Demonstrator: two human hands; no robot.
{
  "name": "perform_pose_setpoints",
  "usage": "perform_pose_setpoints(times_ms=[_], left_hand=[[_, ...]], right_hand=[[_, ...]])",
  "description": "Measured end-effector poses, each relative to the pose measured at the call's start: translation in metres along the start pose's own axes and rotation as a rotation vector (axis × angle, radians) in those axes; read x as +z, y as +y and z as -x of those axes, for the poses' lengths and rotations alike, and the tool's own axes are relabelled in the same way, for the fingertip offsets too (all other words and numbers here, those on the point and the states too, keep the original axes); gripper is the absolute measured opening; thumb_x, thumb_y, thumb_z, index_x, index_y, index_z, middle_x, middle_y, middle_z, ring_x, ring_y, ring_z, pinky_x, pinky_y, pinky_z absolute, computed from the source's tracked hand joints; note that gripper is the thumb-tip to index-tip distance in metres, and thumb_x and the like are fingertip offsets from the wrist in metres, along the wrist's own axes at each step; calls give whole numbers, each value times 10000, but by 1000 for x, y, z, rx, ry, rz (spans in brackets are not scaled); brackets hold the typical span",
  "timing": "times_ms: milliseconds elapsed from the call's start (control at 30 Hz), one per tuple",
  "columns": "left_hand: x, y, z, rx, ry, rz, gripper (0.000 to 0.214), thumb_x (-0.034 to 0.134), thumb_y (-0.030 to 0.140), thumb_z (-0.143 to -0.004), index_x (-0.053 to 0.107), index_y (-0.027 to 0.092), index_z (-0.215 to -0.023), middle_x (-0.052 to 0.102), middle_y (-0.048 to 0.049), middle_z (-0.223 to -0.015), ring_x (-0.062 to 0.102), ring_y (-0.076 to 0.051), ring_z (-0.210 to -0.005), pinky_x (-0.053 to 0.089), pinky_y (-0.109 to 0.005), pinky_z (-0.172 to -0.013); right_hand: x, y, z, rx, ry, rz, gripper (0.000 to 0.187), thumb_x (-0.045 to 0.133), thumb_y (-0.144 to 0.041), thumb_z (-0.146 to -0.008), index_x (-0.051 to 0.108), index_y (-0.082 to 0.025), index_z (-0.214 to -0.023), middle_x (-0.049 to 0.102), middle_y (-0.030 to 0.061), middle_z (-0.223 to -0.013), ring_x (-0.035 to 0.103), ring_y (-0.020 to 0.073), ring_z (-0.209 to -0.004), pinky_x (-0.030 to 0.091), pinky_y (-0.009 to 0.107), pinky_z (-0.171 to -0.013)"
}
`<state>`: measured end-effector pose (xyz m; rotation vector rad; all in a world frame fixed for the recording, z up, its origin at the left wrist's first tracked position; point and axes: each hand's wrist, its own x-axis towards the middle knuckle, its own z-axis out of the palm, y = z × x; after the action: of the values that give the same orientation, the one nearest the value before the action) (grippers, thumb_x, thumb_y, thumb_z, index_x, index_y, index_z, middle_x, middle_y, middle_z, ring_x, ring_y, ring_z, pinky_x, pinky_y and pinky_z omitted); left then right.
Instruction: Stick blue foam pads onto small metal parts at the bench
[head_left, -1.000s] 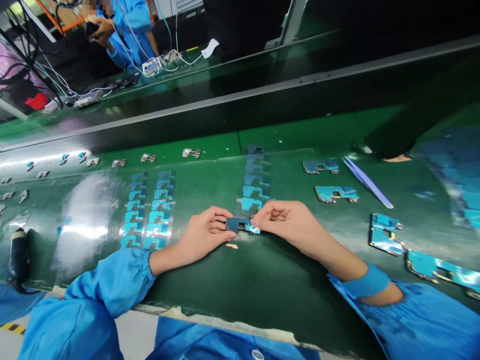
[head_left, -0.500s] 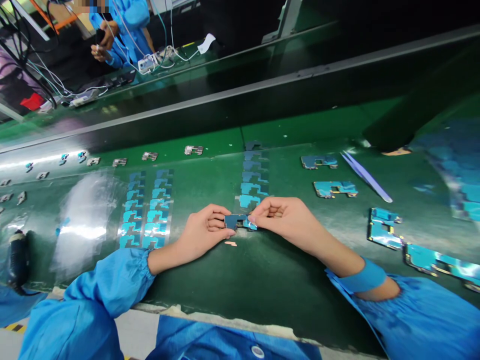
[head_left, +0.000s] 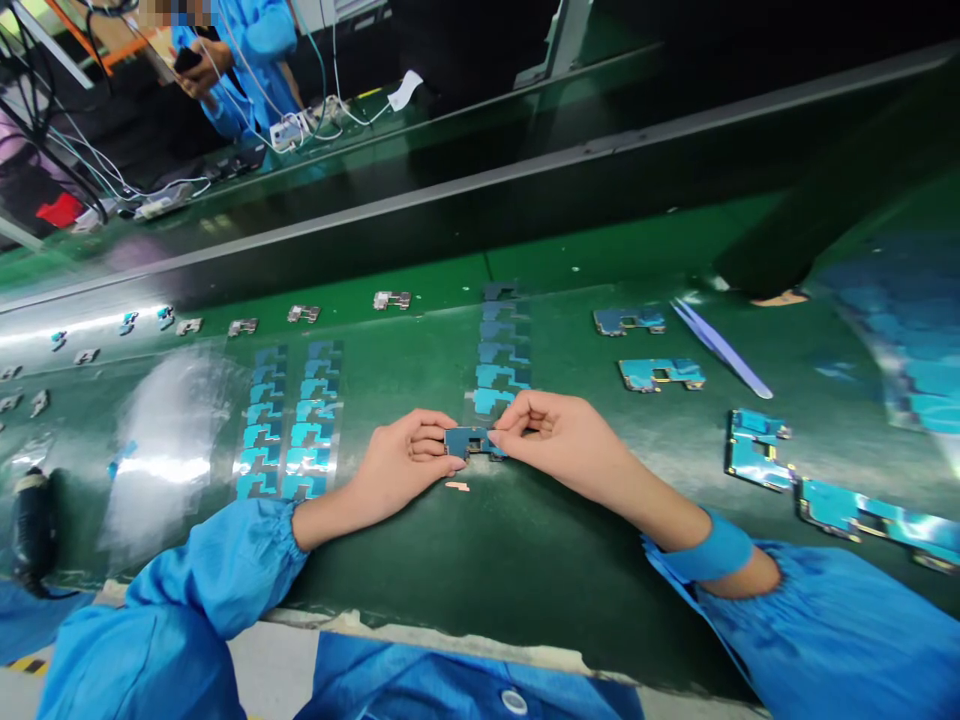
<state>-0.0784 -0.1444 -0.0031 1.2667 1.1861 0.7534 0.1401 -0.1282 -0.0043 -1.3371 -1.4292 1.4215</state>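
A small circuit board (head_left: 465,439) with a dark blue film on its top is held between my hands, just above the green mat. My left hand (head_left: 409,447) grips its left end between thumb and fingers. At the board's right end, my right hand (head_left: 544,430) is closed in a pinch, its thumb and fingertip on the blue surface. A small copper-coloured strip (head_left: 458,486) lies on the mat below the board. Just behind my hands is a strip of blue die-cut film stickers (head_left: 501,352).
Two more sticker strips (head_left: 313,425) and a clear plastic sheet (head_left: 161,450) lie to the left. Blue-covered boards (head_left: 661,375) and lilac tweezers (head_left: 721,348) are on the right. Bare boards (head_left: 391,300) line the back. A person in blue (head_left: 259,45) stands across the bench.
My right fingertips have shifted slightly left along the board's right end, where the film now looks flatter and darker. My left hand keeps its grip. The whole view has shifted slightly.
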Motion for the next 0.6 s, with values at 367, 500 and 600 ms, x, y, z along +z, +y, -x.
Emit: perform_pose_setpoints(times_ms=[367,500,600], left_hand=[[0,4,1,-13,-16,62,404,817,188,-696,610,155,-1041,703,-37,-886,688,-130,-750,578,-256,-750],[0,4,1,-5,-6,69,393,813,177,-698,605,147,-1031,697,-43,-888,688,-132,-740,577,-257,-738],[0,6,2,3,7,60,394,817,167,-686,606,148,-1017,686,-38,-893,681,-122,-731,576,-244,-723]], right_hand=[[-4,-6,2,-49,-93,-90,324,769,-386,-731,633,-205,-963,646,60,-984,638,191,-820,542,334,-761],[-2,-3,3,-43,-135,14,378,772,-335,-717,670,-209,-1059,663,40,-915,623,175,-749,541,325,-721],[-2,-1,1,-8,-146,5,373,769,-326,-716,673,-196,-1052,636,13,-813,613,163,-703,528,308,-677]])
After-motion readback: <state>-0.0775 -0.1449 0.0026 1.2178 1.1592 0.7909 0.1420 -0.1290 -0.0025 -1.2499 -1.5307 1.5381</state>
